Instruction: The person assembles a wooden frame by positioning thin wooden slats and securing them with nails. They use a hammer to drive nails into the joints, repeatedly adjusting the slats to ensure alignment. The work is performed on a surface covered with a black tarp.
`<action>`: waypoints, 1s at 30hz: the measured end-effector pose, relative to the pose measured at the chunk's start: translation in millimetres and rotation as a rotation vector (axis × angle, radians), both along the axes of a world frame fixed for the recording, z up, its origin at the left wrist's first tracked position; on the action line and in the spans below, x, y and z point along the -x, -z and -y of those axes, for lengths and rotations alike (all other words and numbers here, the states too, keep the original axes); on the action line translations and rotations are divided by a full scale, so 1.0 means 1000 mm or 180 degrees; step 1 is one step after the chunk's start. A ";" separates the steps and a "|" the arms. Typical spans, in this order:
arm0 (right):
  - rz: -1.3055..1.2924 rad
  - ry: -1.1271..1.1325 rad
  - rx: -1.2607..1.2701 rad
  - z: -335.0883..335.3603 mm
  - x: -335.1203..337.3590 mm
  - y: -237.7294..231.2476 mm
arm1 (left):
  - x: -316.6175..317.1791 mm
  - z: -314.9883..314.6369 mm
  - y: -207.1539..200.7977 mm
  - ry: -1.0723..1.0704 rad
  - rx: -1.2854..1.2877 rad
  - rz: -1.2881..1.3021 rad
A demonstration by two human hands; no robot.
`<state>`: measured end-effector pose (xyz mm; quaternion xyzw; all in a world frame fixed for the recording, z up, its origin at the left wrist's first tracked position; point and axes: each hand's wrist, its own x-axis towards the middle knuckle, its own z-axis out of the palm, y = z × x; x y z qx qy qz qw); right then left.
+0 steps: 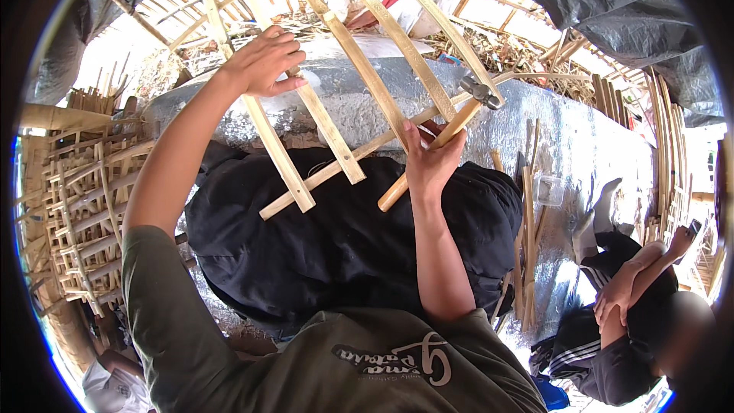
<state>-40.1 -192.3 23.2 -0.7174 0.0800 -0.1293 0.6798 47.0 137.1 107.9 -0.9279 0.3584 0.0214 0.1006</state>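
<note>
A frame of pale bamboo slats point(386, 111) leans over my lap, its long slats joined by a crosspiece point(321, 176) near their lower ends. My left hand point(264, 63) lies over two slats at the left, with fingers and thumb curled around the slat point(325, 126) on its right. In my right hand point(434, 159) is a hammer point(394, 193), held by its wooden handle. The metal hammer head point(479, 93) is up by the right end of the crosspiece, over a curved slat. My right thumb is against the lower end of a middle slat.
Black cloth point(329, 245) covers my lap. Beyond it is a grey surface point(569, 134). Woven bamboo panels point(80, 214) stand at the left, and loose strips point(527, 245) lie at the right. Another person point(619, 306) sits at the lower right. Dark plastic sheeting point(612, 8) hangs overhead.
</note>
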 end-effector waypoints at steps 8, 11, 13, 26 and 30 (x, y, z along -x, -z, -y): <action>-0.0135 0.0104 0.0499 -0.010 0.001 0.002 | -0.023 -0.010 0.042 0.0153 -0.0205 -0.0297; -0.0115 0.0069 0.0669 -0.011 -0.001 0.007 | -0.025 -0.013 0.053 0.0133 -0.0058 -0.0314; -0.0118 0.0025 0.0792 -0.014 -0.003 0.009 | -0.025 -0.019 0.060 0.0189 0.0184 -0.0243; -0.0441 -0.0214 0.0838 -0.014 -0.011 0.021 | -0.069 -0.027 0.046 0.0394 -0.0179 0.0039; -0.0340 -0.0341 0.1107 -0.011 -0.009 0.027 | -0.070 -0.028 0.057 0.0451 -0.0204 0.0065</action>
